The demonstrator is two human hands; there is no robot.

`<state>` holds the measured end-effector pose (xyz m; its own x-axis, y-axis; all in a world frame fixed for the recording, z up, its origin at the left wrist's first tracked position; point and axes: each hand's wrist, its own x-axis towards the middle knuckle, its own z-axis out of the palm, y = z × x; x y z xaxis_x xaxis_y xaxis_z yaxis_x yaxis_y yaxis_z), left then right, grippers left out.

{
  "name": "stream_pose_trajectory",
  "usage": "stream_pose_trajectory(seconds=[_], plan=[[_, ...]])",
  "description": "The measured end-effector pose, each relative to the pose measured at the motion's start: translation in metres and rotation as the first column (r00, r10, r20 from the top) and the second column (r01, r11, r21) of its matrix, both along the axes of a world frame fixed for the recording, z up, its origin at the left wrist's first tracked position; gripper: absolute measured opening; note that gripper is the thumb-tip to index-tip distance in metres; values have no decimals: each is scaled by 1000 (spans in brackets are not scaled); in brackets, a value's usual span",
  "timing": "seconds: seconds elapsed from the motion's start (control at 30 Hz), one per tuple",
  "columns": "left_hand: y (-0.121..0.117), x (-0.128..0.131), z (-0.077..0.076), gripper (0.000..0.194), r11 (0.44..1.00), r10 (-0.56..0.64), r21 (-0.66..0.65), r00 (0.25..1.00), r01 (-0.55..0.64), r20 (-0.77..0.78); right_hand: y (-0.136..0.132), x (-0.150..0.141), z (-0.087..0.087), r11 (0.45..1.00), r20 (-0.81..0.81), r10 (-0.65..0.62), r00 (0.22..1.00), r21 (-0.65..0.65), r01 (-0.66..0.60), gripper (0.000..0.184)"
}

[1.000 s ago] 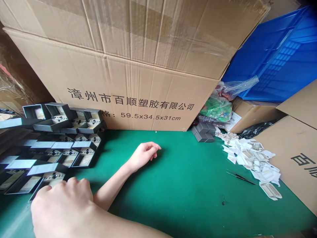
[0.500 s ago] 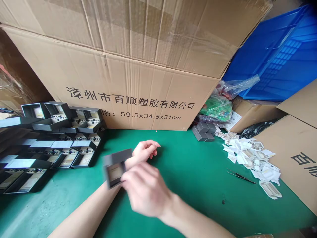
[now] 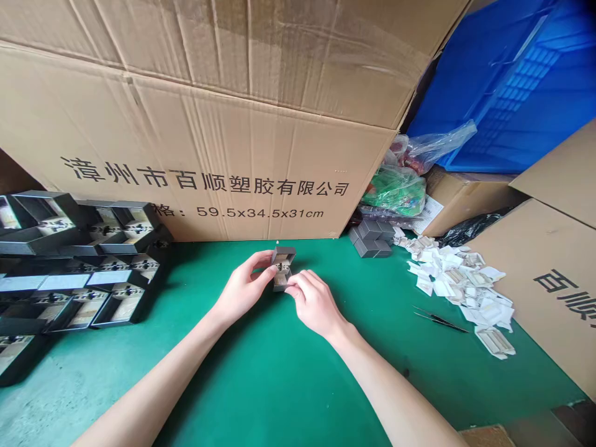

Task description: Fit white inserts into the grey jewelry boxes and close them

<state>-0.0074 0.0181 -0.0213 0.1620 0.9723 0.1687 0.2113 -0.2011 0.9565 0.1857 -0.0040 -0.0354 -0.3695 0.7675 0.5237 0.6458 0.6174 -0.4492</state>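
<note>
While the left hand (image 3: pixel 242 292) and right hand (image 3: pixel 314 302) are pinching a small gray box (image 3: pixel 282 268) over the green worktop (image 3: pixel 261 397), open boxes (image 3: pixel 88 285) are lying in rows and a few closed boxes (image 3: pixel 371 241) are standing stacked.

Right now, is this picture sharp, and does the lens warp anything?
In the head view, the left hand, right hand and open grey box look sharp, without motion blur; the cardboard carton bows from lens distortion; shadows on the green mat are soft.
</note>
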Motion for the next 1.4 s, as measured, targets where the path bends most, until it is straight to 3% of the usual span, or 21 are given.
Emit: stream_pose_trajectory(seconds=[0.27, 1.13, 1.4], plan=[[1, -1, -3, 37, 999, 20, 26, 998, -18, -64, 2, 0, -3, 997, 31, 76, 997, -15, -76, 17], [0, 1, 4, 30, 1000, 17, -9, 999, -17, -41, 2, 0, -4, 995, 10, 96, 995, -29, -95, 9], [0, 2, 0, 28, 1000, 14, 0, 999, -14, -46, 1, 0, -2, 995, 12, 99, 995, -29, -99, 9]])
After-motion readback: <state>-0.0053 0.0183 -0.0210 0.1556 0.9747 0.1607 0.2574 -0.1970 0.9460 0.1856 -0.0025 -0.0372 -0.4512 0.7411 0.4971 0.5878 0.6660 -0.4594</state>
